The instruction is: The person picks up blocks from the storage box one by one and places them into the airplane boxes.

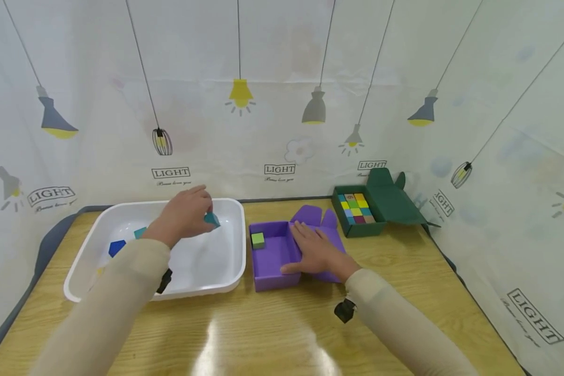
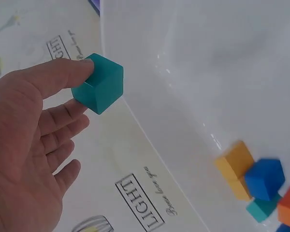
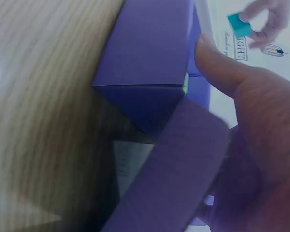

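Over the right part of the white tray [image 1: 211, 282], my left hand [image 1: 188, 211] pinches a teal cube [image 2: 99, 87] between thumb and fingertips; its other fingers stay loosely bent in the left wrist view. My right hand [image 1: 315, 250] rests on the right side of the open purple box [image 1: 277, 282], fingers extended along the edge where the lid [image 1: 331, 237] folds out. Its thumb lies over the box's right wall. Inside the purple box, a light green cube [image 1: 257, 240] sits in the back left corner.
Several coloured cubes lie in the tray's left part, among them a blue cube [image 2: 265, 179] and an orange cube [image 2: 289, 208]. At the back right stands an open green box [image 1: 362, 230] filled with coloured cubes. A printed curtain [image 1: 282, 130] stands behind the wooden table [image 1: 244, 334].
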A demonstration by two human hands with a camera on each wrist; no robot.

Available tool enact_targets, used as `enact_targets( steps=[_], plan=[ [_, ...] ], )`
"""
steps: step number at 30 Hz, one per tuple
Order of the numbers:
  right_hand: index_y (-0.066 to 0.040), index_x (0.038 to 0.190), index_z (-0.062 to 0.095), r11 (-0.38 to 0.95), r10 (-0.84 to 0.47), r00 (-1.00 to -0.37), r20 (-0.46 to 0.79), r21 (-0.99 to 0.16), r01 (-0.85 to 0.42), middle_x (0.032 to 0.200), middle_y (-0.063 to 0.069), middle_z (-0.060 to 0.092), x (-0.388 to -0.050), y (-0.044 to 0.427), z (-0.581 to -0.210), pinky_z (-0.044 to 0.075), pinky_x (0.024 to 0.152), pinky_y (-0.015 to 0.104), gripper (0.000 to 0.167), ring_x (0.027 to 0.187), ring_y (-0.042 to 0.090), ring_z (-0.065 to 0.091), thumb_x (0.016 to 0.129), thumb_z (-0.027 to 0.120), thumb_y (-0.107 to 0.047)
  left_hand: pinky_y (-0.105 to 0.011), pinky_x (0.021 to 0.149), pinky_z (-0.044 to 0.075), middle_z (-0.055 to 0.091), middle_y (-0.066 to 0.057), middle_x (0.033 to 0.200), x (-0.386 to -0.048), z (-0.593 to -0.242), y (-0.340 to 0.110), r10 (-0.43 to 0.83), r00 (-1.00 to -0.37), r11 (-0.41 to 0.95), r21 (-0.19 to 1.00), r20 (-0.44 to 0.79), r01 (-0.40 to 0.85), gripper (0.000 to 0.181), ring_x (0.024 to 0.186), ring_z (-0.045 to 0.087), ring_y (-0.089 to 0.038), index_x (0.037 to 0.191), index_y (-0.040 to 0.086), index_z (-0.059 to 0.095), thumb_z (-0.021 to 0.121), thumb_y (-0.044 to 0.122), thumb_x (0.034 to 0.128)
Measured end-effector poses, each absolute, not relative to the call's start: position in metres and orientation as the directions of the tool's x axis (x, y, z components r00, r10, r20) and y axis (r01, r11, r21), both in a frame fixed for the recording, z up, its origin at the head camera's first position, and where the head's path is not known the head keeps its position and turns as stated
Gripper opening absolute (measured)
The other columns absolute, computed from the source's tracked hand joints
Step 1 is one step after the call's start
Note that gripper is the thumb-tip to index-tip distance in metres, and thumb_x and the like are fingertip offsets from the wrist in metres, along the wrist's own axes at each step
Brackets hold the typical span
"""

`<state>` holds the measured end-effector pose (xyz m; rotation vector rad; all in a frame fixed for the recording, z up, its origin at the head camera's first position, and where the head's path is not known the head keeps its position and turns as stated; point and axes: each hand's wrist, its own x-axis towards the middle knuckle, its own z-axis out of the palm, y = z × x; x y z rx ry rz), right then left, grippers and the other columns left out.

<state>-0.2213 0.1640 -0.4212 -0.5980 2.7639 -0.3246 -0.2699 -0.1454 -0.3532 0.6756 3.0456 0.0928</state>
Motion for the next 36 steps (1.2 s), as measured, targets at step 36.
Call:
enact_targets(
  steps=[36],
  plan=[
    [-0.014, 0.158, 0.007, 0.893, -0.432, -0.862, -0.267, -0.261, -0.366, 0.166, 0.004, 0.002, -0.208, 0.166, -0.430, 0.010, 0.123, 0.058, 0.104, 0.155, 0.023, 0.005, 0.084, 0.055, -0.071, -0.041, 0.123, 0.024, 0.055, -0.005, 0.141, -0.275, -0.407, -0.015, 0.628, -0.768, 0.734, -0.231, -0.128, 0.638, 0.035, 0.148, 0.029, -0.025, 0.115, 0.010, 0.070, 0.066, 0.032, 0.0882]
  ],
)
